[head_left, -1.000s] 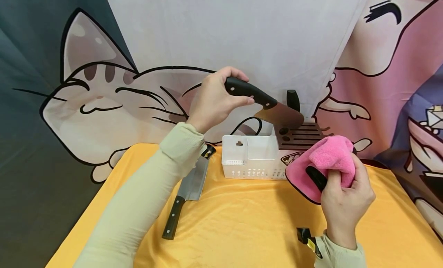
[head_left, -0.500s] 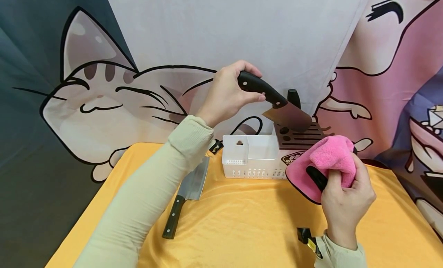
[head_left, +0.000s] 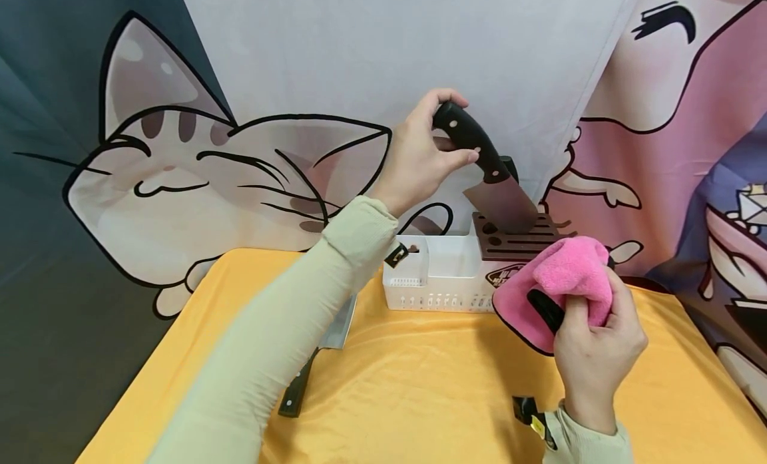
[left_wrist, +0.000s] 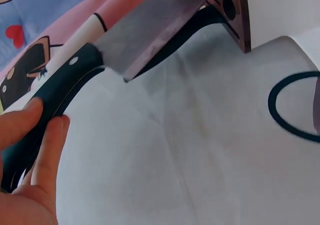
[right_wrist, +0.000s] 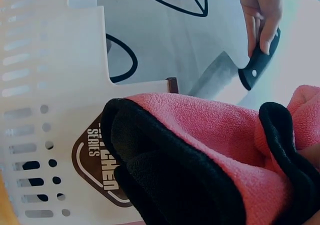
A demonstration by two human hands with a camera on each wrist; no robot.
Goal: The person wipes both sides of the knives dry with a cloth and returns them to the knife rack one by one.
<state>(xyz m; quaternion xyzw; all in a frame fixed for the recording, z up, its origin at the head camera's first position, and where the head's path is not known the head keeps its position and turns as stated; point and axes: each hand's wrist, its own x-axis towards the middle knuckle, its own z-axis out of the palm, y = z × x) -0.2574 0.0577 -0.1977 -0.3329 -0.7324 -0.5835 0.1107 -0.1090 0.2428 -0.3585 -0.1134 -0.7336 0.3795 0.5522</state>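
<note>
My left hand (head_left: 419, 154) pinches the black riveted handle of a broad-bladed kitchen knife (head_left: 503, 201), thumb on one side and fingers on the other. Its blade slants down to the right, with the low end right at the brown slotted top (head_left: 521, 249) of a white knife rack (head_left: 434, 299). Behind the blade another black handle (head_left: 511, 166) stands up from the rack. In front of the rack's right end, my right hand (head_left: 599, 354) grips a bunched pink cloth (head_left: 578, 271) with black edging. That cloth covers much of the right wrist view.
A cleaver (head_left: 341, 327) lies on the yellow tablecloth (head_left: 431, 391) at the left, partly hidden under my left sleeve (head_left: 281, 324). Behind the table hangs a cartoon-printed curtain (head_left: 335, 51). The rack has open compartments on its left side.
My left hand has moved right and up with the knife, whose handle now stands steeper. The blade has come over the slotted top. My right hand and the cloth have hardly moved.
</note>
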